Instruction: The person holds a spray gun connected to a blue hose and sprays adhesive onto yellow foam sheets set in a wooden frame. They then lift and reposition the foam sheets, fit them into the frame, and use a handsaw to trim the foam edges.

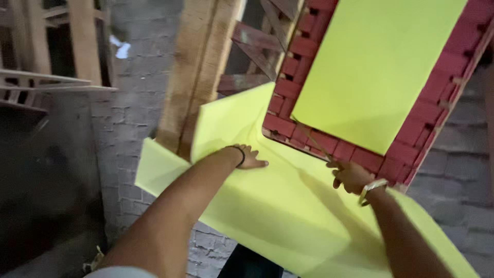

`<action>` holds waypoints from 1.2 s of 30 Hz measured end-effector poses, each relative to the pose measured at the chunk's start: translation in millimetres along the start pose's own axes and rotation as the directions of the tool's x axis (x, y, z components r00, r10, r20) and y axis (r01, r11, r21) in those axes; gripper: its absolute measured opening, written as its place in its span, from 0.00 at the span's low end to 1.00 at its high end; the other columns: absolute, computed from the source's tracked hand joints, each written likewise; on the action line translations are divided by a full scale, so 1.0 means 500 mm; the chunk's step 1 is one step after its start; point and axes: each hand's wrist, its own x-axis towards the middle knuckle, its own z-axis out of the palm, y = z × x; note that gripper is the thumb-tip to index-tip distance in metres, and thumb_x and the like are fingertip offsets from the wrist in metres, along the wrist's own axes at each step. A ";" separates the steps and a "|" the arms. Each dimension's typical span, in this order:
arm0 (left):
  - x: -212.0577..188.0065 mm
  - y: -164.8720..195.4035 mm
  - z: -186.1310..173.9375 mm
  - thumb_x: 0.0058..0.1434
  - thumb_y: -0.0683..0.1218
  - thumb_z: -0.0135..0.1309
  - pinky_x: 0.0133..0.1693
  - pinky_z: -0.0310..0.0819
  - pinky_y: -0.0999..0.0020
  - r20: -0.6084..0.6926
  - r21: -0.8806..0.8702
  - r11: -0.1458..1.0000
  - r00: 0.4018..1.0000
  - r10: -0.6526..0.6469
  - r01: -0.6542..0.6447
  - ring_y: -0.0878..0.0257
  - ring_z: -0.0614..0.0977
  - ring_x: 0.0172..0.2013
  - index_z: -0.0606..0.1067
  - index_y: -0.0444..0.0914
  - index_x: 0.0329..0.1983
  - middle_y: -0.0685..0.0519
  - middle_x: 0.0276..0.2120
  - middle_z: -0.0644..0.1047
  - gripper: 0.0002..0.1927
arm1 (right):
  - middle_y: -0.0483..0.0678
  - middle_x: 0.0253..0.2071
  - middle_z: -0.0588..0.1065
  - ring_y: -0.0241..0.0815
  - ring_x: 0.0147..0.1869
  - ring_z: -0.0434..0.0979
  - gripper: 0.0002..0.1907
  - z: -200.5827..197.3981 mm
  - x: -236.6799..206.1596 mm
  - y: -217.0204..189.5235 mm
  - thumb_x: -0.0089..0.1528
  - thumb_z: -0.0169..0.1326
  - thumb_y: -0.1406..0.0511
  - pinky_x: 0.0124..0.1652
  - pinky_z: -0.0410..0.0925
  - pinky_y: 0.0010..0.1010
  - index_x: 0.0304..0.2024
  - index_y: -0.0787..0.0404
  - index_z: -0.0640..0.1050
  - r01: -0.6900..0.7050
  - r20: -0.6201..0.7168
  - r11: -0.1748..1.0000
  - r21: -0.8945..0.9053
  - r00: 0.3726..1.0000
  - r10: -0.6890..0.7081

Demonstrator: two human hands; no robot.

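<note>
Left hand [250, 157] lies flat, palm down, fingers stretched out on the yellow foam sheet [288, 211]; released grip, nothing clasped, a dark band on the wrist. Right hand [351, 176] sits at the lower edge of the red webbed frame [422, 123], fingers curled at the spot where frame edge and foam meet; cannot tell whether the grip is closed on the frame, on the foam, or just pressing. A pale bangle sits on that wrist.

Foam sheet: bright yellow-green, smooth, thick soft slab, plain surface. It spreads out below the hands, running from left of centre down to the lower right corner, partly under the red frame. Its upper left part bends upward against a wooden post [198, 77]. Shadows of both arms fall across it.

Red frame: tilted, woven red straps tacked over a wood rim, with a second yellow foam panel [375, 67] lying inside it.

Around: grey paved floor [128, 113], bare wooden frames [46, 56] at upper left, more slatted timber behind the post.

Hidden or unclear: what bears the foam sheet is not visible; its lower right corner is cut off by the picture edge, and the right forearm covers part of it. The frame's top and right side run out of view. The dark area at lower left is too dim to make out. Right fingertips are blurred.
</note>
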 end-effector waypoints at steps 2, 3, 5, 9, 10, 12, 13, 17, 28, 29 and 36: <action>-0.071 -0.002 -0.010 0.66 0.76 0.27 0.74 0.41 0.50 -0.012 -0.052 0.999 1.000 0.004 -0.004 0.51 0.46 0.77 0.48 0.46 0.80 0.46 0.78 0.44 0.47 | 0.55 0.42 0.81 0.41 0.35 0.75 0.20 0.046 -0.037 -0.007 0.67 0.53 0.55 0.37 0.70 0.31 0.57 0.58 0.80 0.131 -0.189 0.991 -0.029 0.973 -0.134; -0.108 -0.011 -0.008 0.66 0.77 0.28 0.74 0.39 0.50 0.002 -0.095 0.995 1.000 -0.004 0.004 0.51 0.44 0.78 0.46 0.46 0.80 0.46 0.79 0.42 0.48 | 0.54 0.42 0.79 0.39 0.32 0.75 0.18 0.065 -0.047 -0.003 0.66 0.51 0.58 0.35 0.70 0.29 0.55 0.60 0.79 0.343 -0.299 0.926 -0.157 0.877 -0.376; -0.165 -0.023 0.004 0.65 0.77 0.29 0.72 0.42 0.50 -0.029 -0.138 0.990 1.000 -0.006 0.002 0.50 0.46 0.76 0.48 0.45 0.79 0.45 0.77 0.44 0.48 | 0.53 0.44 0.77 0.35 0.27 0.75 0.15 0.098 -0.047 0.004 0.64 0.48 0.65 0.30 0.69 0.23 0.50 0.63 0.79 0.629 -0.402 0.637 -0.446 0.495 -0.770; -0.230 -0.051 0.075 0.66 0.71 0.36 0.60 0.65 0.48 -0.456 -0.096 0.987 0.887 0.068 -0.125 0.46 0.73 0.57 0.72 0.40 0.55 0.41 0.55 0.72 0.35 | 0.56 0.27 0.74 0.40 0.23 0.66 0.15 0.135 -0.065 0.008 0.66 0.45 0.69 0.22 0.60 0.32 0.47 0.76 0.77 0.471 -0.436 0.623 0.625 0.872 -0.222; -0.240 -0.056 0.101 0.68 0.68 0.39 0.55 0.73 0.49 -0.611 -0.073 0.982 0.786 0.095 -0.175 0.46 0.83 0.50 0.81 0.39 0.45 0.41 0.45 0.83 0.33 | 0.54 0.28 0.74 0.40 0.23 0.67 0.15 0.137 -0.089 0.006 0.64 0.46 0.71 0.22 0.60 0.33 0.50 0.75 0.75 0.458 -0.433 0.593 0.662 0.880 -0.197; -0.244 -0.060 0.130 0.64 0.64 0.44 0.44 0.75 0.49 -0.823 -0.056 0.956 0.555 0.118 -0.287 0.45 0.83 0.38 0.80 0.40 0.33 0.44 0.32 0.82 0.26 | 0.52 0.29 0.76 0.40 0.23 0.70 0.16 0.141 -0.148 -0.017 0.64 0.46 0.72 0.22 0.63 0.33 0.54 0.70 0.72 0.429 -0.426 0.568 0.703 0.893 -0.148; -0.240 -0.064 0.133 0.63 0.62 0.47 0.39 0.76 0.48 -0.900 -0.027 0.937 0.417 0.129 -0.347 0.45 0.83 0.32 0.80 0.40 0.26 0.45 0.25 0.81 0.24 | 0.52 0.28 0.78 0.40 0.23 0.72 0.17 0.149 -0.180 -0.036 0.64 0.46 0.71 0.22 0.65 0.33 0.56 0.67 0.72 0.410 -0.422 0.573 0.710 0.899 -0.119; -0.229 -0.060 0.140 0.62 0.60 0.48 0.37 0.76 0.48 -0.863 -0.007 0.941 0.477 0.164 -0.338 0.45 0.83 0.31 0.81 0.41 0.29 0.44 0.26 0.81 0.21 | 0.53 0.25 0.78 0.40 0.20 0.74 0.20 0.184 -0.256 -0.142 0.65 0.45 0.65 0.21 0.68 0.32 0.61 0.56 0.70 0.357 -0.359 0.532 0.768 0.928 -0.103; -0.194 -0.045 0.155 0.60 0.57 0.49 0.41 0.76 0.48 -0.874 -0.074 0.935 0.474 0.107 -0.347 0.45 0.83 0.33 0.81 0.41 0.31 0.43 0.28 0.82 0.18 | 0.50 0.24 0.76 0.38 0.20 0.71 0.20 0.336 -0.261 -0.248 0.68 0.47 0.66 0.21 0.64 0.28 0.63 0.62 0.72 0.391 -0.351 0.523 0.757 0.919 -0.179; -0.191 -0.046 0.155 0.60 0.58 0.48 0.41 0.76 0.48 -0.885 -0.063 0.928 0.450 0.118 -0.367 0.45 0.84 0.33 0.81 0.40 0.32 0.42 0.29 0.82 0.19 | 0.50 0.24 0.75 0.38 0.19 0.70 0.20 0.349 -0.259 -0.249 0.68 0.48 0.66 0.20 0.62 0.28 0.62 0.62 0.73 0.392 -0.360 0.522 0.758 0.918 -0.168; -0.204 -0.035 0.175 0.64 0.62 0.44 0.46 0.76 0.47 -0.734 -0.026 0.879 0.606 0.306 -0.476 0.44 0.84 0.42 0.81 0.40 0.39 0.42 0.38 0.83 0.24 | 0.48 0.25 0.74 0.34 0.21 0.68 0.18 0.452 -0.242 -0.216 0.69 0.50 0.64 0.20 0.61 0.28 0.62 0.58 0.75 0.515 -0.673 0.552 0.656 0.730 0.118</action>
